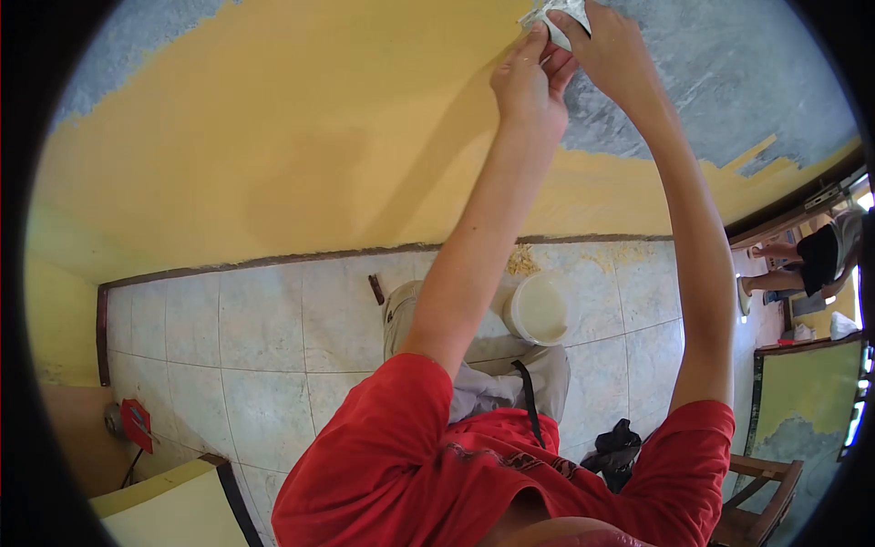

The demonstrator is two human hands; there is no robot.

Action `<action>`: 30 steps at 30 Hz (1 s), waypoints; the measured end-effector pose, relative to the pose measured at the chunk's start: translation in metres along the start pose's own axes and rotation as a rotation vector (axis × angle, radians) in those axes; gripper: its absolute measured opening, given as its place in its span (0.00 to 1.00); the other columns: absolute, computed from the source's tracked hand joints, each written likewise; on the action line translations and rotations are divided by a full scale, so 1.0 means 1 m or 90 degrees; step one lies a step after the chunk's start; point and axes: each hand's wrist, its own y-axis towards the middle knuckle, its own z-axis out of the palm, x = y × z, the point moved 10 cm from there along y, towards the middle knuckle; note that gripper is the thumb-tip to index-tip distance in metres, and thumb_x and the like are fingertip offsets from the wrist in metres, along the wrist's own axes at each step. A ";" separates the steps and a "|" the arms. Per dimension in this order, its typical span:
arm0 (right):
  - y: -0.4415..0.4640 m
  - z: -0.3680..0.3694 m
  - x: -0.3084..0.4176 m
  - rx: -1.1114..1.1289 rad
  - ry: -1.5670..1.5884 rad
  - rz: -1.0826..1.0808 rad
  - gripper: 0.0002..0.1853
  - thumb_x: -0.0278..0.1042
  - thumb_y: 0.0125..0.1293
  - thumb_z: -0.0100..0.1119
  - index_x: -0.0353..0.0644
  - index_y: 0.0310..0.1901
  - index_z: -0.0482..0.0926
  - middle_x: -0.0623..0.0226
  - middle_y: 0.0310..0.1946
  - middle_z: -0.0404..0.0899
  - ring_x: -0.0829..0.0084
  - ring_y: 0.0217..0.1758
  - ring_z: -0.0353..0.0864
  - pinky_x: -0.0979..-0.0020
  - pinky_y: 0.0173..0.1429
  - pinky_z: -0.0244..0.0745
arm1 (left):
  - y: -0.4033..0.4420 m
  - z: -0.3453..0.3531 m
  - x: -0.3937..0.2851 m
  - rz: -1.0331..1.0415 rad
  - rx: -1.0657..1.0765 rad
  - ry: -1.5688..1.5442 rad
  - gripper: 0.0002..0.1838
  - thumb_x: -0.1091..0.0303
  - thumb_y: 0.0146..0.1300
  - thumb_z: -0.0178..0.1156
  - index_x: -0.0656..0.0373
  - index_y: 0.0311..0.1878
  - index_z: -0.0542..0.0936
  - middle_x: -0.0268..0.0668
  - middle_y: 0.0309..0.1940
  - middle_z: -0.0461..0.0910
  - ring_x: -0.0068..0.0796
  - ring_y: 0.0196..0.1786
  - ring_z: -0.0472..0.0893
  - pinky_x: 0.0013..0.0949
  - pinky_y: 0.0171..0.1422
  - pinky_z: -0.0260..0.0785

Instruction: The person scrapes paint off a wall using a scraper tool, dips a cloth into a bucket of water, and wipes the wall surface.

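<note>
At the top of the view both hands are raised close to the wall (301,128), which is partly yellow paint and partly bare grey. My right hand (615,50) is closed around a flat whitish-silver piece (569,18), perhaps a scraper blade; its exact kind cannot be made out. Just beside it, my left hand (531,87) has its thumb and fingers pinched at the lower left edge of the same piece. Part of the piece is hidden by my fingers. It lies over the border between yellow paint and grey surface.
A white bucket (538,308) stands on the tiled floor by my legs, with yellow flakes (522,262) near the wall's foot. A small dark brown piece (376,289) lies to its left. At right are a wooden chair (761,501), a doorway and another person (816,255).
</note>
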 end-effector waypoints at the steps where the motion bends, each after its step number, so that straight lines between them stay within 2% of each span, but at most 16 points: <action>1: -0.001 -0.006 0.013 -0.028 0.065 -0.048 0.17 0.39 0.68 0.53 0.28 0.34 0.79 0.40 0.30 0.80 0.44 0.32 0.81 0.53 0.36 0.75 | 0.005 0.003 0.010 0.010 0.019 -0.093 0.09 0.66 0.69 0.59 0.63 0.43 0.78 0.34 0.30 0.77 0.29 0.31 0.80 0.31 0.39 0.82; 2: 0.001 -0.010 0.020 -0.031 0.067 -0.049 0.17 0.39 0.68 0.53 0.28 0.34 0.79 0.40 0.30 0.80 0.44 0.32 0.81 0.53 0.36 0.75 | 0.011 0.004 0.016 0.021 0.040 -0.188 0.09 0.66 0.69 0.60 0.63 0.43 0.78 0.34 0.30 0.77 0.28 0.31 0.80 0.31 0.39 0.82; 4: 0.006 -0.009 0.022 0.065 -0.230 0.059 0.17 0.38 0.68 0.53 0.28 0.35 0.79 0.43 0.30 0.81 0.45 0.34 0.82 0.53 0.37 0.75 | 0.013 0.006 0.015 -0.009 0.038 -0.207 0.09 0.66 0.69 0.60 0.62 0.42 0.78 0.34 0.30 0.76 0.28 0.31 0.80 0.30 0.38 0.81; 5: 0.005 -0.009 0.021 0.065 -0.228 0.061 0.17 0.38 0.68 0.53 0.28 0.35 0.79 0.43 0.30 0.81 0.45 0.34 0.82 0.53 0.37 0.75 | 0.013 0.007 0.017 -0.043 0.034 -0.229 0.09 0.65 0.68 0.60 0.62 0.42 0.78 0.34 0.30 0.76 0.27 0.31 0.80 0.29 0.37 0.81; 7: 0.001 -0.006 0.023 0.068 0.016 0.047 0.17 0.38 0.68 0.53 0.28 0.35 0.79 0.43 0.28 0.81 0.44 0.35 0.82 0.54 0.38 0.76 | 0.011 -0.004 0.008 -0.053 0.020 -0.174 0.08 0.65 0.68 0.60 0.61 0.42 0.78 0.33 0.31 0.76 0.26 0.32 0.80 0.29 0.38 0.81; 9: 0.000 0.002 0.011 -0.038 -0.027 0.011 0.17 0.38 0.68 0.53 0.27 0.34 0.79 0.43 0.28 0.81 0.44 0.35 0.82 0.54 0.39 0.77 | 0.007 -0.003 -0.013 0.019 0.011 0.013 0.08 0.65 0.68 0.60 0.59 0.43 0.77 0.34 0.32 0.77 0.26 0.32 0.80 0.29 0.38 0.81; 11: -0.005 -0.014 0.011 -0.138 -0.070 -0.009 0.18 0.38 0.67 0.53 0.27 0.33 0.80 0.44 0.27 0.81 0.45 0.35 0.83 0.54 0.39 0.77 | 0.007 -0.002 -0.010 0.015 0.002 -0.001 0.08 0.65 0.68 0.61 0.59 0.44 0.77 0.33 0.32 0.77 0.25 0.32 0.80 0.29 0.38 0.81; 13: -0.001 -0.005 0.015 0.015 0.007 0.056 0.19 0.39 0.67 0.53 0.27 0.32 0.80 0.43 0.27 0.81 0.45 0.34 0.83 0.54 0.39 0.77 | 0.008 -0.011 -0.003 0.012 -0.022 -0.001 0.09 0.65 0.68 0.61 0.59 0.45 0.77 0.33 0.32 0.78 0.24 0.32 0.80 0.29 0.38 0.81; 14: 0.002 -0.008 0.015 0.005 0.017 0.063 0.19 0.39 0.67 0.53 0.27 0.32 0.80 0.43 0.27 0.81 0.45 0.34 0.83 0.54 0.39 0.77 | 0.012 -0.004 0.009 -0.001 -0.012 -0.120 0.10 0.64 0.68 0.62 0.59 0.46 0.77 0.32 0.32 0.78 0.23 0.33 0.80 0.29 0.38 0.81; 16: 0.011 0.002 0.019 0.086 -0.250 -0.001 0.18 0.40 0.66 0.53 0.29 0.32 0.81 0.44 0.28 0.82 0.46 0.35 0.83 0.53 0.40 0.77 | 0.019 0.006 0.020 -0.038 0.032 -0.260 0.12 0.62 0.67 0.63 0.61 0.45 0.78 0.32 0.33 0.79 0.23 0.34 0.82 0.27 0.40 0.82; 19: 0.008 0.000 0.010 0.060 -0.073 0.039 0.17 0.39 0.66 0.53 0.30 0.32 0.81 0.43 0.28 0.81 0.45 0.36 0.83 0.53 0.40 0.77 | 0.018 -0.002 -0.001 -0.013 -0.005 -0.092 0.12 0.62 0.68 0.62 0.62 0.43 0.78 0.32 0.33 0.79 0.24 0.33 0.82 0.27 0.40 0.81; 20: 0.004 -0.002 0.014 0.002 -0.022 -0.014 0.18 0.39 0.66 0.53 0.29 0.32 0.81 0.44 0.28 0.81 0.45 0.35 0.83 0.53 0.40 0.77 | 0.004 -0.004 -0.013 0.005 -0.057 -0.022 0.12 0.61 0.68 0.62 0.61 0.42 0.79 0.31 0.33 0.79 0.23 0.31 0.81 0.27 0.39 0.81; 24: -0.004 -0.013 0.018 -0.022 0.034 0.018 0.17 0.38 0.66 0.52 0.29 0.32 0.81 0.44 0.29 0.82 0.45 0.35 0.83 0.54 0.40 0.77 | 0.011 -0.010 -0.012 0.055 -0.067 0.041 0.12 0.61 0.69 0.60 0.61 0.44 0.79 0.31 0.34 0.79 0.22 0.32 0.80 0.25 0.38 0.80; 26: -0.009 -0.018 0.025 0.066 0.010 0.089 0.17 0.38 0.67 0.52 0.29 0.32 0.81 0.44 0.30 0.82 0.45 0.35 0.83 0.54 0.39 0.77 | 0.045 -0.010 0.018 0.037 0.081 -0.232 0.11 0.62 0.71 0.57 0.60 0.47 0.79 0.30 0.34 0.79 0.20 0.34 0.80 0.23 0.39 0.79; 29: 0.012 -0.003 0.030 0.075 -0.249 0.003 0.18 0.38 0.68 0.51 0.29 0.32 0.81 0.44 0.28 0.82 0.46 0.34 0.83 0.54 0.38 0.77 | 0.018 0.012 0.006 0.026 -0.004 -0.282 0.06 0.65 0.69 0.60 0.56 0.38 0.83 0.27 0.24 0.81 0.19 0.24 0.77 0.20 0.26 0.71; 30: 0.011 0.000 0.028 0.078 -0.250 0.000 0.18 0.38 0.68 0.51 0.29 0.32 0.81 0.44 0.28 0.82 0.46 0.34 0.83 0.54 0.38 0.77 | 0.029 -0.001 0.001 0.029 -0.007 -0.285 0.06 0.65 0.69 0.60 0.56 0.38 0.83 0.27 0.24 0.81 0.19 0.24 0.77 0.20 0.26 0.71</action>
